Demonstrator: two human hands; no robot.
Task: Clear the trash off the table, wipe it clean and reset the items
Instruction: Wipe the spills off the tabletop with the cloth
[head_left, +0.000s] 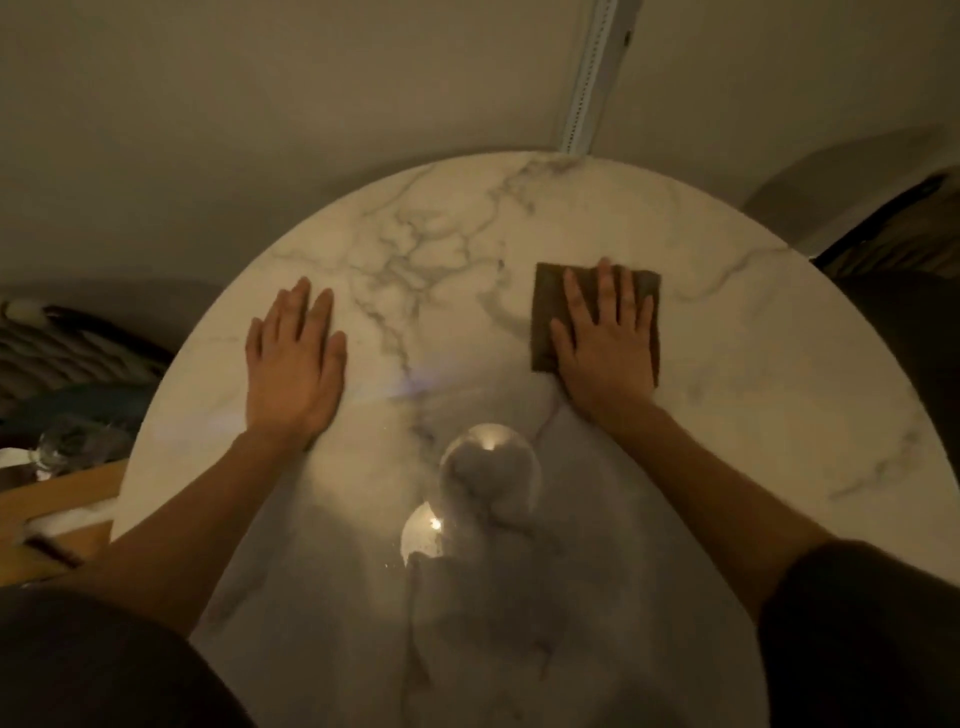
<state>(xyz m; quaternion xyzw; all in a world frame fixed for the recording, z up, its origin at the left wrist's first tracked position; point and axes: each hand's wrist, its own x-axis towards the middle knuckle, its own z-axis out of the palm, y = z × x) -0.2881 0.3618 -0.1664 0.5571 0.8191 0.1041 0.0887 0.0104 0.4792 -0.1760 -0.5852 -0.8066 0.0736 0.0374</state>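
Pressing cloth (545, 312) flat on marble table (753, 415)

Ahead of your right hand (605, 345) on the cloth (546, 291): open marble of the table (737, 426) runs to the far rim, wall (311, 104) just behind it.
Inward of the cloth: open marble as far as your left hand (292, 364), lying flat.
Outward: marble to the rim, dark furniture (906, 338) beyond.

Both arms reach forward, the left forearm (208, 499) and right forearm (701, 467) bare below dark sleeves (872, 623). The left hand (293, 364) lies flat, palm down, fingers (298, 312) straight and close together. The right hand (605, 343) is flat too, palm down, fingers slightly spread, thumb angled out leftward.
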